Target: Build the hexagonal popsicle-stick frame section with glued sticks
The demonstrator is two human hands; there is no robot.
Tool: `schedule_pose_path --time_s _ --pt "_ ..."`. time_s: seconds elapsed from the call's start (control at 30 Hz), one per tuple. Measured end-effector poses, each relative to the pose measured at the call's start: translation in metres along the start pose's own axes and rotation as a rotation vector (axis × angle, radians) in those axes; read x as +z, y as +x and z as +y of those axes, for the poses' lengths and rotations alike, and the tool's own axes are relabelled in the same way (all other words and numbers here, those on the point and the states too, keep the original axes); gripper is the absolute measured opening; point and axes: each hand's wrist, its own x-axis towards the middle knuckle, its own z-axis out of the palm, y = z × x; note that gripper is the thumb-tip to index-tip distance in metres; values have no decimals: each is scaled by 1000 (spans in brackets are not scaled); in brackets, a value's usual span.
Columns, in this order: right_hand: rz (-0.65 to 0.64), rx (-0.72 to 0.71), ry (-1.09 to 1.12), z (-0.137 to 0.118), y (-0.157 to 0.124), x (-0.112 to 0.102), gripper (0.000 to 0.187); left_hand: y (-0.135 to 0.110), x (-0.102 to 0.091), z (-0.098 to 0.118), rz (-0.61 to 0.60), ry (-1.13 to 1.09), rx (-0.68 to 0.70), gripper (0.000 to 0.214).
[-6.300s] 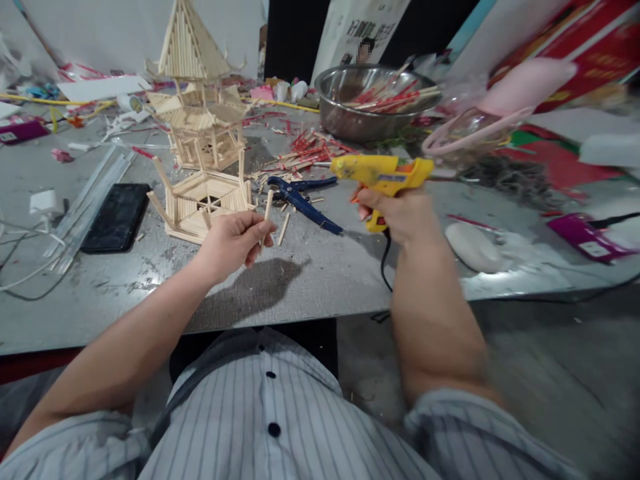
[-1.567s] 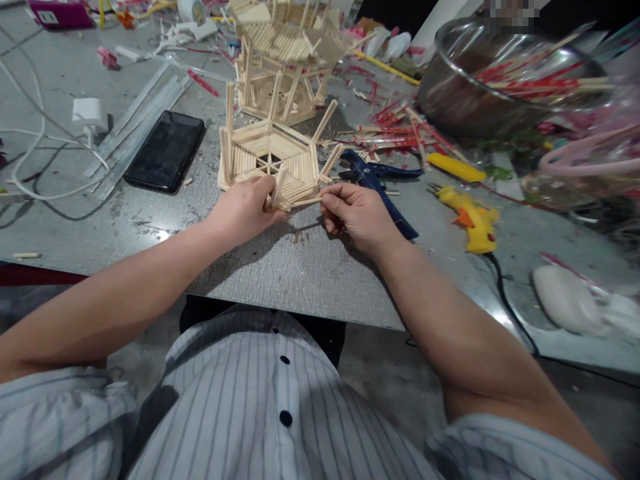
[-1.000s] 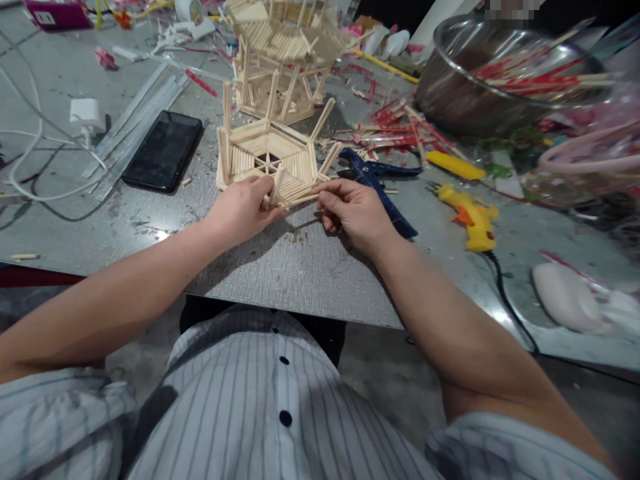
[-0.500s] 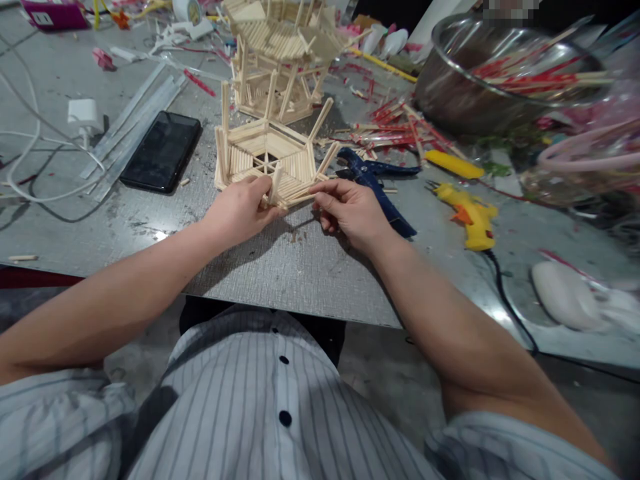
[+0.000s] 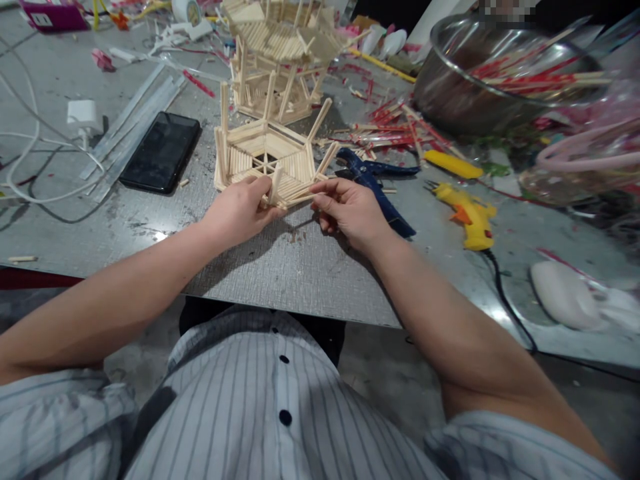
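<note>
A six-sided frame of pale wooden sticks (image 5: 295,158) lies flat on the grey table, with upright posts at its corners. My left hand (image 5: 245,208) grips its near edge, thumb and fingers closed round the base of the front post (image 5: 275,180). At the near right edge, my right hand (image 5: 347,208) is closed in a pinch by the end of an edge stick (image 5: 300,198); its fingertips hide exactly what they hold. Just behind stands a taller stick model with a slatted roof (image 5: 275,40). Blue cutters (image 5: 375,187) lie right beside my right hand.
Left are a black phone (image 5: 161,152), clear glue sticks (image 5: 133,127) and a white charger (image 5: 85,119) with its cable. On the right lie a yellow glue gun (image 5: 473,217), a yellow-handled tool (image 5: 453,164) and a white mouse-shaped object (image 5: 565,293). A steel pot (image 5: 450,100) holds red-wrapped sticks.
Almost nothing differs. Both hands keep their places on the stick frame, and the view has shifted very slightly.
</note>
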Motion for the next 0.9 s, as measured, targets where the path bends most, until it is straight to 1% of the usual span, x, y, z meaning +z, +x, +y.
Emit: schedule_pose_path --time_s 0.3,0.5,0.67,0.9 --pt "38 18 36 3 0 0 30 -1 -3 2 -18 55 -21 19" --pt "32 37 70 3 1 -2 37 -3 -7 4 -48 74 -34 9" --pt "22 32 82 3 1 -2 39 -2 -10 5 -59 125 -42 10" --pt "58 -1 80 4 2 2 39 0 -17 -4 -50 121 -106 12"
